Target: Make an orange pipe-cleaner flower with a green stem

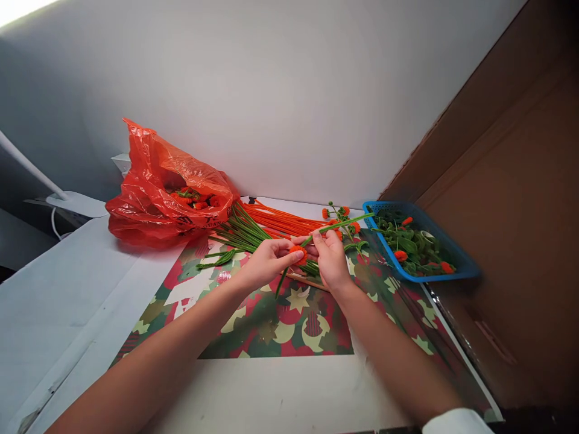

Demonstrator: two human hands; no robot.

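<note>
My left hand [272,260] pinches a small orange pipe-cleaner flower [299,255] between thumb and fingers. My right hand [330,256] is closed on a green pipe cleaner [346,223] that slants up to the right past the fingers. A green end also hangs below the flower; whether it is the same piece I cannot tell. Behind my hands lie a bundle of green pipe cleaners [246,228] and a bundle of orange pipe cleaners [283,218]. Finished-looking orange flowers on green stems [339,212] lie just beyond my right hand.
A red plastic bag [167,175] holding orange flowers stands at the back left. At the right is a blue basket [423,278] of green leafy pieces and orange flowers, beside a cardboard wall [506,175]. A patterned sheet [271,337] covers the tabletop. A white lamp base [81,204] sits far left.
</note>
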